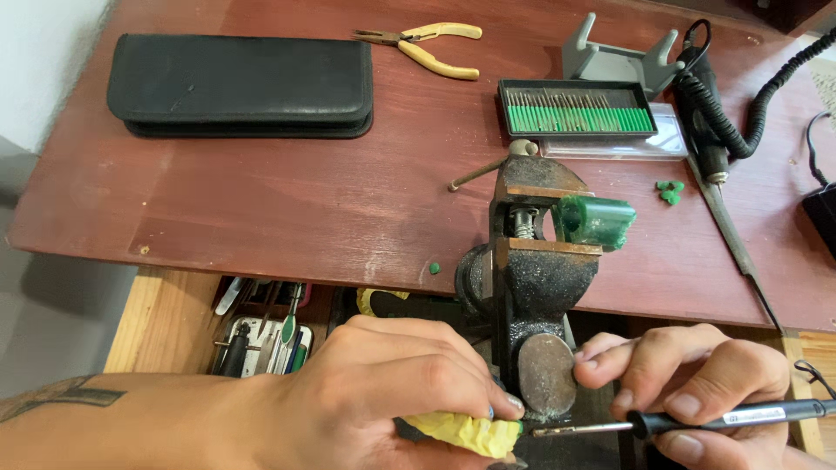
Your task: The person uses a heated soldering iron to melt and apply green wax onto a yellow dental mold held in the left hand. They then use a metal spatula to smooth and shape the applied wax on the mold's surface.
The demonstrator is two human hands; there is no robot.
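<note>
Head view: a small green piece is held in yellow cloth beside a bench vise, with a rotary handpiece brought to it.

The left hand is closed on a crumpled yellow cloth; the right hand is wrapped around a slim black handpiece, its thin metal bit laid toward the cloth. Between the hands stands a worn dark iron vise, a translucent green block clamped in it. On the reddish wooden counter lie a black zip case, yellow-handled pliers and a tray of green-shanked burs.
</note>
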